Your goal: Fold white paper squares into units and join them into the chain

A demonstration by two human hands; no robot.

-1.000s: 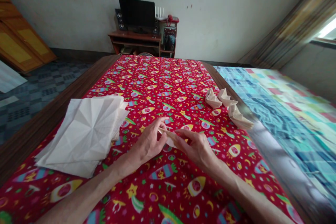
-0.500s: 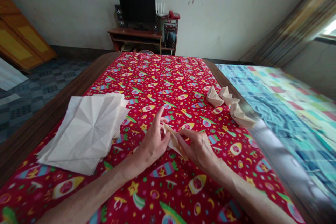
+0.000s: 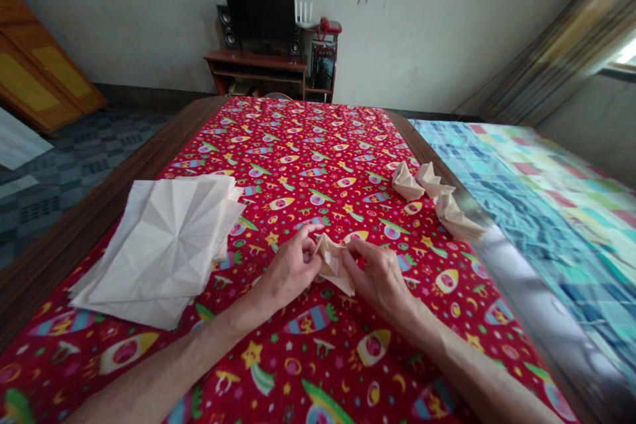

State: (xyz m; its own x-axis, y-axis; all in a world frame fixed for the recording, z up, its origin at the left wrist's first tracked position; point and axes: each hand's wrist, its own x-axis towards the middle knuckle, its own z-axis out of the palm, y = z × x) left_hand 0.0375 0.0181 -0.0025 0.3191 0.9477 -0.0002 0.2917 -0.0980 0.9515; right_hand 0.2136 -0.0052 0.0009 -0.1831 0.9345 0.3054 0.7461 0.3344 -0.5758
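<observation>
A small folded piece of cream paper (image 3: 334, 262) is between my two hands, low over the red tablecloth (image 3: 278, 371). My left hand (image 3: 294, 261) pinches its left side between thumb and curled fingers. On the right side, my right hand (image 3: 376, 269) grips it with thumb and forefinger. The paper's peak points away from me, and a flap hangs toward me. Left of my hands lies a stack of creased paper sheets (image 3: 169, 245), with fold lines fanning out from the middle. Several folded paper pieces (image 3: 406, 183) stand at the table's right side.
The wooden table edge (image 3: 163, 139) runs along the left. Beyond the right edge lies a bed with a checked blue cover (image 3: 521, 212). A desk (image 3: 258, 65) with a black monitor (image 3: 259, 13) and a red telephone (image 3: 328, 26) stands at the far wall.
The folded paper has turned and opened from a thin edge-on strip into a peaked shape. My left fingers stretched out half a second ago, then curled back onto it. The stack stays put.
</observation>
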